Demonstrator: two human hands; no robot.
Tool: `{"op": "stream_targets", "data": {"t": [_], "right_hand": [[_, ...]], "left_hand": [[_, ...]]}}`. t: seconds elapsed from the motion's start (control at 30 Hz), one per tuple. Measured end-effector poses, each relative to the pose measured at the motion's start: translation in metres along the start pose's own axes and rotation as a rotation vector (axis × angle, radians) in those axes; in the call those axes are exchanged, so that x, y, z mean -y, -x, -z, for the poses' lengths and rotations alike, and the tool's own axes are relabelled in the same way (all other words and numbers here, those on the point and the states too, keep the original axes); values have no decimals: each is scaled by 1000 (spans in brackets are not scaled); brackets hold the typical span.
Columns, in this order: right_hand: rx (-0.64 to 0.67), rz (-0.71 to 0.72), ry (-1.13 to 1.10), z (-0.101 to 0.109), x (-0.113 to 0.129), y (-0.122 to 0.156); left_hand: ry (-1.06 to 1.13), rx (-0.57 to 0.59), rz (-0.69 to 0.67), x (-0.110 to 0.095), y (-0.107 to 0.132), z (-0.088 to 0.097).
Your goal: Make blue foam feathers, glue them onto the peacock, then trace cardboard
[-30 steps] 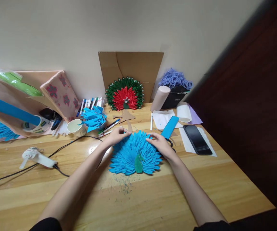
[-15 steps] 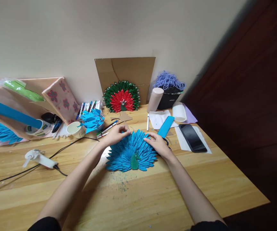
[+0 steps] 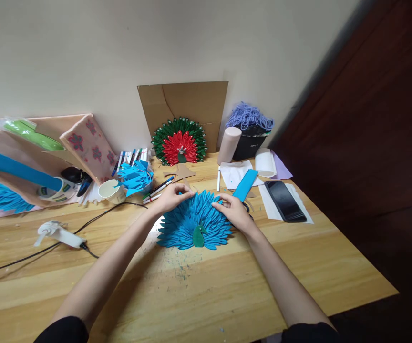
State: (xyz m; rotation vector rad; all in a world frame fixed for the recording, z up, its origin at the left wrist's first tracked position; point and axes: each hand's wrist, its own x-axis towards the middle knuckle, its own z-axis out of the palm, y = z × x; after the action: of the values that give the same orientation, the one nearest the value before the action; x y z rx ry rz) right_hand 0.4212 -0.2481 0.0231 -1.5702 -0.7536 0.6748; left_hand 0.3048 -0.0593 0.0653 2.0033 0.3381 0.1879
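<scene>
A blue paper peacock (image 3: 177, 231) with a fan of layered, pointed feathers lies in the middle of the wooden table. Its small green body and head (image 3: 198, 236) sit at the lower centre of the fan. My left hand (image 3: 173, 197) has its thumb and fingers pinched on the upper left rim of the feathers. On the upper right rim, my right hand (image 3: 233, 212) grips the feathers with bent fingers. The undersides of the feathers and some fingertips are hidden. A blue strip (image 3: 245, 185) and partly covered black scissors handles (image 3: 248, 209) lie beside my right hand.
A red-and-green peacock (image 3: 180, 143) leans on cardboard (image 3: 188, 97) at the back. Left are a hot glue gun (image 3: 61, 233) with its cord, a paper cup (image 3: 112, 191) and a bowl of blue pieces (image 3: 134, 177). A phone (image 3: 285, 201) lies right.
The view has shifted slightly. The peacock's lower edge sits a little farther from me, and both hands keep nearly the same hold on its rim.
</scene>
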Motion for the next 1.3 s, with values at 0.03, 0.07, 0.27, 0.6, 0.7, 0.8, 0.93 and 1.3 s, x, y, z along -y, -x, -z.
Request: {"op": "stream_targets", "data": {"t": [0.03, 0.07, 0.27, 0.6, 0.7, 0.8, 0.93, 1.3], "right_hand": [[-5, 0, 0, 0, 0, 0], [-13, -1, -3, -1, 0, 0], [-91, -21, -50, 2, -2, -2], [-106, -45, -74, 3, -2, -2], [-126, -50, -90, 4, -1, -2], [-160, -39, -105, 4, -1, -2], [-222, -33, -89, 3, 0, -3], [-270, 7, -57, 4, 2, -2]], "left_hand": [[-7, -1, 11, 0, 0, 1], [-11, -1, 26, -1, 0, 3], [36, -10, 142, -6, 4, 19], [82, -40, 117, 0, 3, 14], [88, -53, 139, -3, 4, 15], [106, -62, 150, -5, 6, 16], [97, -118, 171, -7, 10, 14], [213, -200, 229, -11, 9, 5]]}}
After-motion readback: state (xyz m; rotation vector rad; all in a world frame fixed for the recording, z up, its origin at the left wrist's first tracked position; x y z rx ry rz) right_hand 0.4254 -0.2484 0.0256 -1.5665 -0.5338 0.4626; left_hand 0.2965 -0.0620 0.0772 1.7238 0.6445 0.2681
